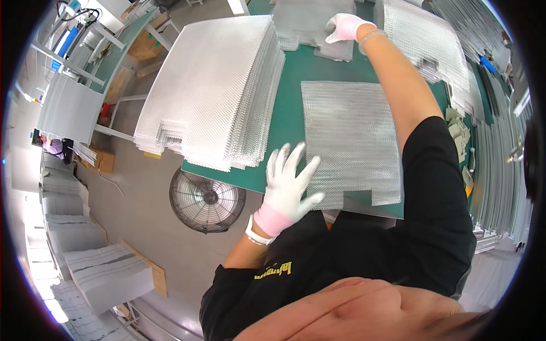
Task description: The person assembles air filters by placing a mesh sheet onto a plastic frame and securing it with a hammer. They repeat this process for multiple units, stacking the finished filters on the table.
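Note:
A silvery expanded-metal mesh sheet (352, 142) with a notch in its near edge lies flat on the green tabletop (293, 74) before me. My left hand (287, 184), in a white glove with a pink cuff, hovers at or just beside the sheet's left edge, fingers spread. Whether it touches the mesh I cannot tell. Reaching far forward, my gloved right hand (344, 28) is over the mesh sheets (310, 20) at the back of the table. Its thumb and fingers look apart, with nothing visible between them.
A tall stack of mesh sheets (207, 79) stands on the left of the table, another pile (424, 40) at the far right. Beige pieces (456, 133) lie near the right edge. A round caged fan (209, 198) stands on the floor, with stacked sheets (111, 275) beyond it.

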Tool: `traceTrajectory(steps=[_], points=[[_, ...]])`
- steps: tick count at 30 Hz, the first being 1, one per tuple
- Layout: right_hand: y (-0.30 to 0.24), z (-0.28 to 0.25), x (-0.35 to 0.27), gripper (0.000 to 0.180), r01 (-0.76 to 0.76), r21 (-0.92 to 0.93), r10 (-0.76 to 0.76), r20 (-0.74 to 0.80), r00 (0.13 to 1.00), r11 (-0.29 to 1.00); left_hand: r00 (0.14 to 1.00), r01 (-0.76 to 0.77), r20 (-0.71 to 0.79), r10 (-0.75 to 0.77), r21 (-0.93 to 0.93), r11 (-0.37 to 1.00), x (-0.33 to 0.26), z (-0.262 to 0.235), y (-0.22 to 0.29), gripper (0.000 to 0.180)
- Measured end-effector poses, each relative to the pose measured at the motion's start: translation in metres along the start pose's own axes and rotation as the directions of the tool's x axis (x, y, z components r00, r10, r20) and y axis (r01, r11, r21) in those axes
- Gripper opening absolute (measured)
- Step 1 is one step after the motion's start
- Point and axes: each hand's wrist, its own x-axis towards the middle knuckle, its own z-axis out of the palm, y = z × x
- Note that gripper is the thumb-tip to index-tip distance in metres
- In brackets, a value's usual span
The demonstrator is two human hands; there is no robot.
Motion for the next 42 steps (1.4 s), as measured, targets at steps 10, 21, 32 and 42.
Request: traceTrajectory(steps=[10,21,32,42], points=[[0.024,-0.064,-0.049,0.023,0.065,-0.237,-0.245,-0.953,0.180,0.969,0.985,-0.068,-0.169,0.028,-0.236,0.969,-0.011,-0.002,-0.002,0.064],[0.010,0.041,-0.270,0.025,0.466,-0.396,-0.427,-0.903,-0.043,0.791,0.989,-0.014,0.105,-0.101,-0.619,-0.785,0.072,0.012,-0.019,0.108],[0.018,0.131,-0.404,0.040,0.651,-0.182,-0.514,-0.776,0.365,0.737,0.836,0.086,-0.118,-0.536,-0.937,0.339,0.038,-0.043,0.042,0.047],[0.000,0.142,-0.415,0.090,0.349,0.783,0.208,-0.509,0.835,0.516,0.891,0.072,-0.067,-0.448,-0.956,0.285,0.013,-0.003,0.048,0.060]])
